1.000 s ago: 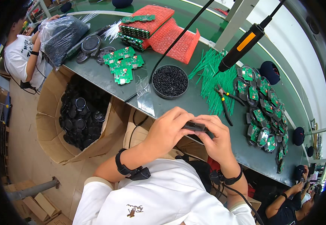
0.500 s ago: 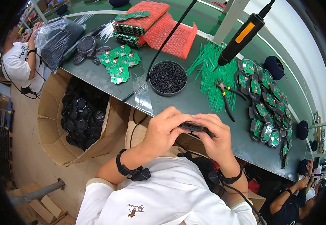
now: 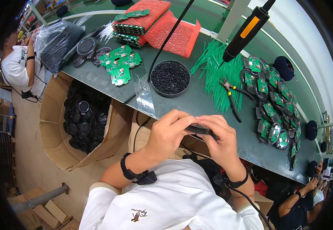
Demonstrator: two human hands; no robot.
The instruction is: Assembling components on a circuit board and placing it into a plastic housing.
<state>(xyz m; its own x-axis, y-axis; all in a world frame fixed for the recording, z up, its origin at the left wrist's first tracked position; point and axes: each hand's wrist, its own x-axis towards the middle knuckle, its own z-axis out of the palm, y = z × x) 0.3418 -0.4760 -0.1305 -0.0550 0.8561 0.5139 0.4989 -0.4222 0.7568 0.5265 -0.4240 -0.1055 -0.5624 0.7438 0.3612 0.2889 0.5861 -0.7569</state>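
Note:
Between my hands, just off the table's near edge, is a dark plastic housing (image 3: 198, 129) seen nearly edge-on. My left hand (image 3: 170, 130) grips its left end between thumb and fingers. Round its right end close the fingers and thumb of my right hand (image 3: 222, 134). Both hands hide much of the part, so its full shape does not show. Beyond them on the table stands a round dish of small black screws or pins (image 3: 170, 78). A black electric screwdriver (image 3: 245, 35) with an orange band hangs tip-down above a heap of green cable ties (image 3: 216, 73).
Cutters (image 3: 233, 99) lie beside the ties. To the right are piled round housings with green boards (image 3: 270, 109). Loose circuit boards (image 3: 119, 65) and red bubble wrap (image 3: 174, 34) lie left of centre. A cardboard box (image 3: 53, 134) of black housings stands left. Other people sit at both sides.
The view has shifted slightly. Both hands keep their hold on the dark housing, which has tilted a little.

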